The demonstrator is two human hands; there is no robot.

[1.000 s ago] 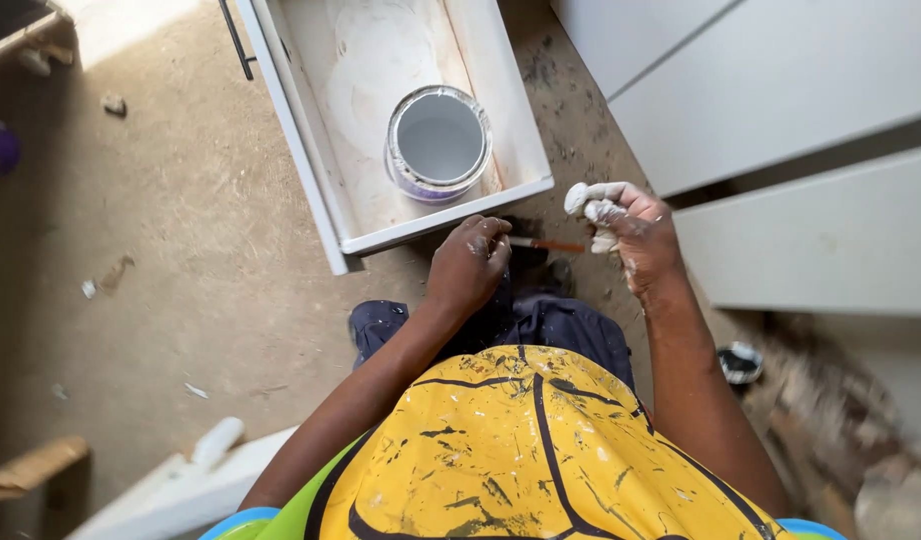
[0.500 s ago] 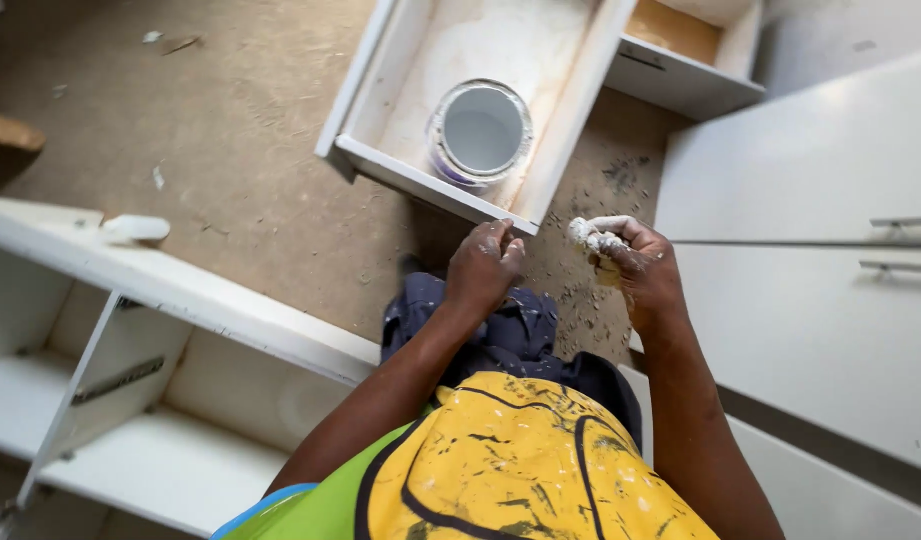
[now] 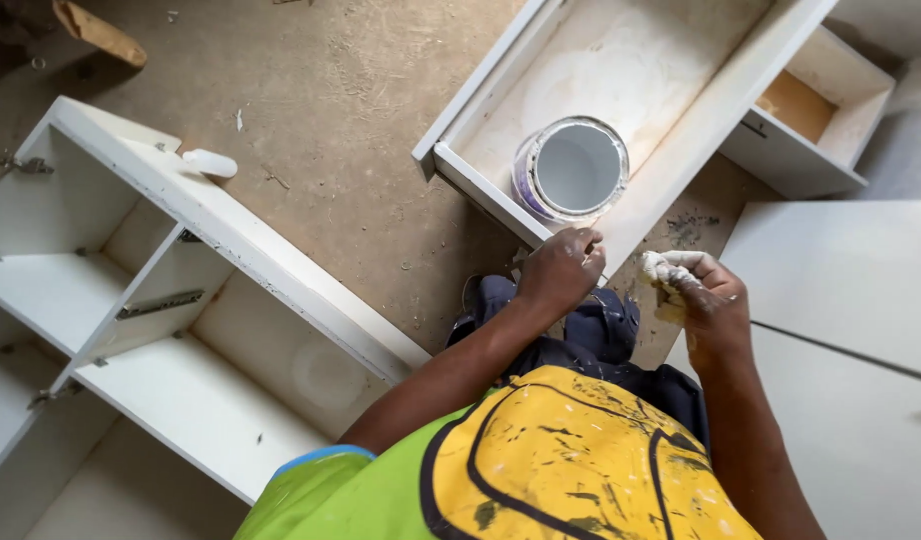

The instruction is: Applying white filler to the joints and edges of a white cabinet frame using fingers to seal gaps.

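Vest (image 3: 571,470): nearest the cam, yellow w/ green trim, black lines and paint flecks; dark blue trousers (image 3: 591,325) below it, also flecked.
Left hand (image 3: 563,270): curled shut, knuckles up, at the near corner of the drawer. What's inside the fist can't be told from here; nothing pokes out clearly.
Right hand (image 3: 706,300): closed round a white, paint-caked lump (image 3: 663,268), prob. a rag or wad. Fingers smeared white. Sits just right of the left hand, the two apart, not touching.
Paint can (image 3: 571,172): open, lid off, purple-banded wall, pale grey-white paint inside. Stands upright in the near corner of the drawer, just beyond the left hand.
Drawer (image 3: 671,150): white, shallow, lying flat on the floor; bare wood base w/ white smears. Can is hard by its near front rail.
Doing it well (judgement): keep the can upright and inside the drawer so drips stay on the base, not the floor. Load little, wipe excess on the can rim. Keep the right-hand lump off the clean panel.
Panel (image 3: 841,420): big white flat board, right side, w/ a thin dark line across it; right forearm is over its edge.
Cabinet carcass (image 3: 181,300): white, left, lying open-side up w/ shelves and a metal runner (image 3: 161,303).
Small white bottle (image 3: 209,162): on the carcass's far edge.
Floor (image 3: 331,120): brown, dusty, bits of debris.
Second drawer box (image 3: 816,120): far right, wood-coloured inside.
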